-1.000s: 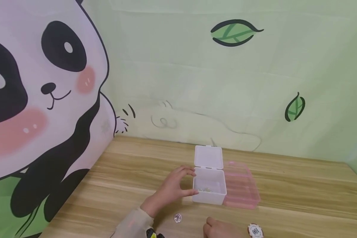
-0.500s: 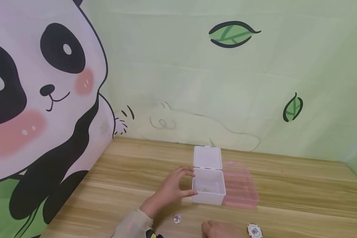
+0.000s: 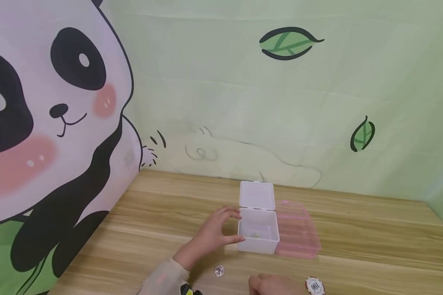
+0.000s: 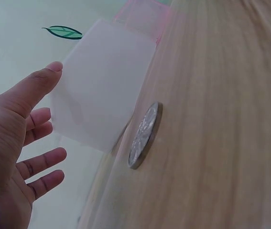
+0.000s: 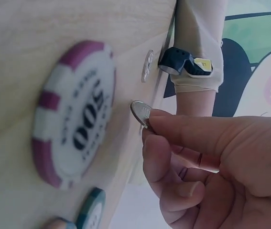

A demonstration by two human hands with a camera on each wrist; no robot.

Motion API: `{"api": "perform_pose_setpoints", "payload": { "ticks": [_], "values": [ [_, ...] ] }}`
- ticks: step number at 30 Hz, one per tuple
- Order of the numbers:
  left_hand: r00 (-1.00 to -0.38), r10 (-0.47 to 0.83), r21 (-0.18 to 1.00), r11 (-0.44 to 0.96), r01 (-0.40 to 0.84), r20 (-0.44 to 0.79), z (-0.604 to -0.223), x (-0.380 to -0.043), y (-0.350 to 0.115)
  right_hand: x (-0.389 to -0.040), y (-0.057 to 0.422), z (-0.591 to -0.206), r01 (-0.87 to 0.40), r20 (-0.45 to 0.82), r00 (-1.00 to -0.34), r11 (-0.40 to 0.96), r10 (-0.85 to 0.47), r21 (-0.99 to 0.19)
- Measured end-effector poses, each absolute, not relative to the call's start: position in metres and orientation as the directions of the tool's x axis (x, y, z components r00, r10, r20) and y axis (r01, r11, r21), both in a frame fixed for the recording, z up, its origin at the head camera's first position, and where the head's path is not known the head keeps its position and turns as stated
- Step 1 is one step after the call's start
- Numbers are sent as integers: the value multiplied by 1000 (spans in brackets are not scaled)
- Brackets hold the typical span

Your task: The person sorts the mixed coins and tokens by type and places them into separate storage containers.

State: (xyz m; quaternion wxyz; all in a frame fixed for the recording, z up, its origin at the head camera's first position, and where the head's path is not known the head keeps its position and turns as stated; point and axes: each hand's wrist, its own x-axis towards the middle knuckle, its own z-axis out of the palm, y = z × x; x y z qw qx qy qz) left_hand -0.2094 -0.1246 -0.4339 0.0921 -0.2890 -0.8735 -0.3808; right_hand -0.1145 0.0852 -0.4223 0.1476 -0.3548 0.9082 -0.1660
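A white plastic box (image 3: pixel 258 245) with its lid (image 3: pixel 257 196) folded back stands on the wooden table. My left hand (image 3: pixel 215 229) is at its left side, thumb near the front corner and fingers bent loosely near the rear of the rim. A few small shiny pieces (image 3: pixel 256 235) lie inside. My right hand (image 5: pixel 197 162) pinches a silvery coin (image 5: pixel 141 112) between thumb and forefinger; the head view shows only the hand's upper part, at the lower edge. Another silvery coin (image 4: pixel 146 136) with a patterned face lies flat in front of the box, between the hands.
A translucent pink case (image 3: pixel 299 233) stands against the box's right side. A poker chip (image 3: pixel 315 286) marked 100 lies at the front right. In the right wrist view are a purple-and-white poker chip (image 5: pixel 75 114) and a green one (image 5: pixel 92 210). A printed cloth backdrop (image 3: pixel 221 102) rises behind.
My right hand has drawn down slightly toward the lower edge. My left hand stays beside the box, and the head view has shifted slightly.
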Motion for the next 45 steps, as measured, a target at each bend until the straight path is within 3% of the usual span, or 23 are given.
{"api": "perform_pose_setpoints", "payload": {
  "ticks": [5, 19, 45],
  "values": [
    [-808, 438, 607, 537, 586, 394, -433, -209, -125, -115, 85, -412, -578, -143, -710, 687, -689, -440],
    [-807, 436, 613, 528, 587, 398, -433, -211, -124, -131, 96, -379, -668, 23, -663, 577, -748, -470],
    [-810, 440, 612, 534, 583, 388, -432, -209, -123, -183, 104, -339, -635, 164, -758, 660, -631, -402]
  ]
}}
